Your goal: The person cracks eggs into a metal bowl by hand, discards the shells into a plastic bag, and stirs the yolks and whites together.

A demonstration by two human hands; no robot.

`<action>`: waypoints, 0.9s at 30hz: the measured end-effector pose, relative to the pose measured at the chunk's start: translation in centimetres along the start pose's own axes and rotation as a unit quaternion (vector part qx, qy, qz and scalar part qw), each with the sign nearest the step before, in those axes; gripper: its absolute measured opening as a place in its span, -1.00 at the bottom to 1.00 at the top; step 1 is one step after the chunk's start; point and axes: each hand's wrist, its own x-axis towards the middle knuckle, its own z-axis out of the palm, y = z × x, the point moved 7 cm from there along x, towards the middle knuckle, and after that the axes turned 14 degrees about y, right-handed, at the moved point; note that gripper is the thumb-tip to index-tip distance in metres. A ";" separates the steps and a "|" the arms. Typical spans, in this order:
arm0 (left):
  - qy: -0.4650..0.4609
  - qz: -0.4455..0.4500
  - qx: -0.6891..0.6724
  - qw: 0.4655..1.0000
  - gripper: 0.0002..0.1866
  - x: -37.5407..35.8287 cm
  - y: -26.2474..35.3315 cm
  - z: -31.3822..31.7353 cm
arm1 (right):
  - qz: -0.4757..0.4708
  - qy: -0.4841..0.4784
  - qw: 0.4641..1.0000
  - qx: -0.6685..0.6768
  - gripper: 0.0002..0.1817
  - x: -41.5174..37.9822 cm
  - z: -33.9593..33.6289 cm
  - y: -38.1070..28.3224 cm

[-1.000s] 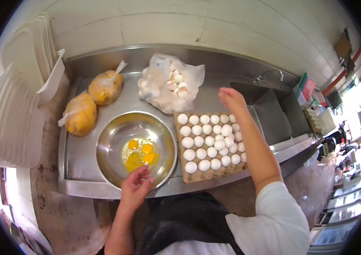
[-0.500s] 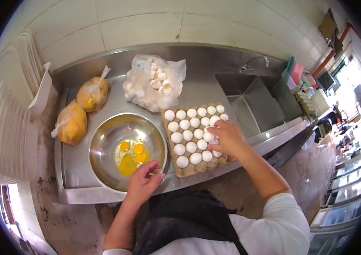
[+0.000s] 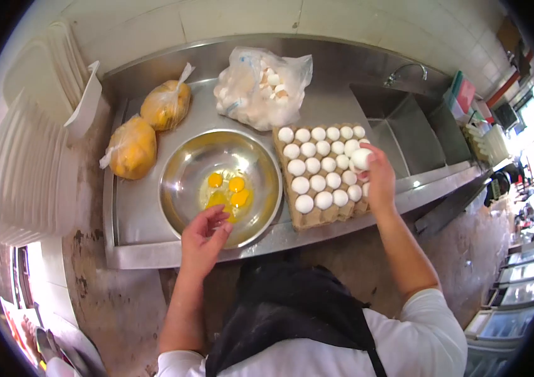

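Note:
An egg [image 3: 360,159] is gripped in the fingers of my right hand [image 3: 379,179], above the right side of a cardboard egg tray [image 3: 314,217]. White eggs fill most of that tray in rows. My left hand [image 3: 204,241] hangs over the near rim of a large steel bowl [image 3: 175,210], fingers parted and curled, holding nothing. Inside the bowl lie several yolks [image 3: 237,184] with clear egg white, one of them spread out and partly hidden behind my left fingers.
A plastic bag of eggshells [image 3: 260,94] stands behind the bowl. Two tied bags of yellow food [image 3: 133,147] lie at left on the steel counter [image 3: 144,226]. At right is a double sink [image 3: 399,132] with a tap [image 3: 408,70]. Stacked white trays [image 3: 25,169] stand far left.
My right hand has lifted an egg from the tray. My left hand stays near the bowl's front rim, now over it. The whole view has shifted, with the counter higher and further right.

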 end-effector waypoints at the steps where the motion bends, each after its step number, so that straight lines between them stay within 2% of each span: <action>1: -0.002 0.000 -0.021 1.000 -0.54 0.1 0.3 -0.3 | 0.279 -0.006 0.932 0.232 -0.68 -1.4 0.4 1.5; 2: -0.004 -0.004 -0.020 1.000 -0.54 0.0 0.4 -0.6 | 0.520 -0.006 0.737 0.432 -0.65 -4.1 1.6 1.4; 3: -0.009 -0.004 -0.016 1.000 -0.56 0.0 0.6 -0.8 | 0.587 -0.090 0.651 0.472 -0.53 -6.1 2.4 -1.1; 4: -0.016 -0.004 -0.014 1.000 -0.58 0.0 0.8 -0.8 | 0.679 -0.075 0.554 0.476 -0.47 -8.7 2.6 -3.1; 5: -0.019 -0.008 -0.014 1.000 -0.58 0.0 0.7 -0.9 | 0.629 -0.173 0.597 0.466 -0.45 -11.0 2.7 -4.2; 6: -0.029 -0.006 -0.009 1.000 -0.58 -0.1 0.6 -1.0 | 0.603 -0.209 0.657 0.402 -0.46 -13.3 2.6 -4.7; 7: -0.039 -0.004 -0.003 0.999 -0.57 -0.3 0.6 -1.0 | 0.566 -0.191 0.720 0.352 -0.53 -14.5 2.3 -6.2; 8: -0.043 -0.007 -0.004 0.999 -0.57 -0.4 0.5 -1.1 | 0.535 -0.197 0.762 0.306 -0.59 -16.1 2.4 -6.3; 9: -0.053 -0.015 0.004 0.998 -0.57 -0.5 0.3 -1.1 | 0.401 -0.172 0.861 0.260 -0.59 -17.6 2.3 -6.1; 10: -0.064 -0.021 0.012 0.998 -0.56 -0.7 0.2 -1.0 | 0.253 -0.142 0.935 0.205 -0.56 -18.8 2.1 -6.2; 11: -0.067 -0.021 0.012 0.997 -0.56 -0.7 0.1 -1.1 | 0.254 -0.140 0.935 0.203 -0.56 -19.5 2.3 -5.4; 12: -0.069 -0.015 0.020 0.997 -0.56 -0.8 0.1 -1.3 | 0.115 -0.152 0.972 0.136 -0.54 -19.5 2.2 -6.2; 13: -0.070 -0.010 0.030 0.997 -0.55 -0.9 0.0 -1.4 | -0.027 -0.160 0.984 0.066 -0.52 -20.0 2.2 -7.2; 17: -0.081 0.001 0.031 0.996 -0.54 -1.1 0.6 -1.9 | -0.025 -0.134 0.989 0.056 -0.56 -21.2 2.5 -6.9; 19: -0.090 0.000 0.060 0.994 -0.56 -1.1 0.9 -2.1 | -0.057 -0.097 0.993 0.036 -0.53 -20.9 2.1 -7.8; 20: -0.098 0.005 0.065 0.993 -0.56 -1.1 1.0 -2.1 | -0.052 -0.087 0.994 0.035 -0.53 -21.1 2.2 -7.3; 22: -0.099 0.019 0.083 0.991 -0.56 -1.0 0.7 -2.1 | -0.041 -0.156 0.987 0.009 -0.53 -21.8 3.4 -6.2; 26: -0.121 0.020 0.105 0.987 -0.54 -0.9 0.5 -1.5 | -0.061 -0.131 0.989 0.024 -0.55 -19.8 3.1 -8.6; 27: -0.145 0.037 0.127 0.981 -0.53 -0.9 0.7 -0.9 | 0.094 -0.153 0.976 0.121 -0.54 -19.1 3.6 -8.9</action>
